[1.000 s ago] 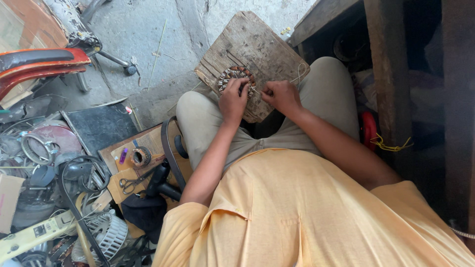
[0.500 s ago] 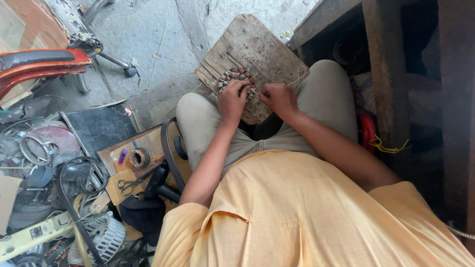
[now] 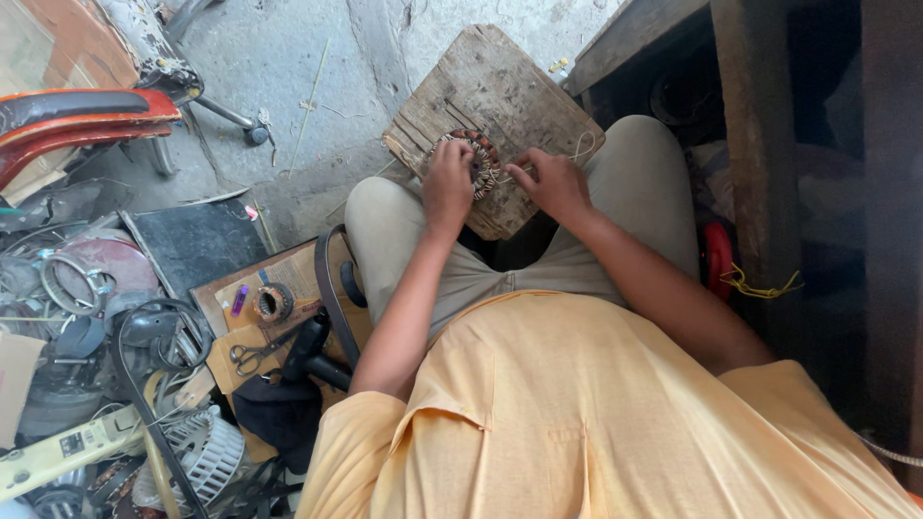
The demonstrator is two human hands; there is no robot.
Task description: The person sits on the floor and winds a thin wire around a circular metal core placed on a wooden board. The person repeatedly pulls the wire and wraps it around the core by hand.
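A round wound stator (image 3: 471, 159) lies near the middle of a worn wooden board (image 3: 500, 86) propped across the person's knees. The left hand (image 3: 449, 185) is curled over the stator's near rim, fingers clasping it. The right hand (image 3: 553, 183), just beside it, pinches a pale cord (image 3: 582, 149) running toward the board's right edge.

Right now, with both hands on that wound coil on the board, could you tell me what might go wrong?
The wooden board rests across the knees, so it may tip and drop the round coil. The left hand and right hand work fine wire there; strands could snag or kink. Scissors lie loose beside the leg.
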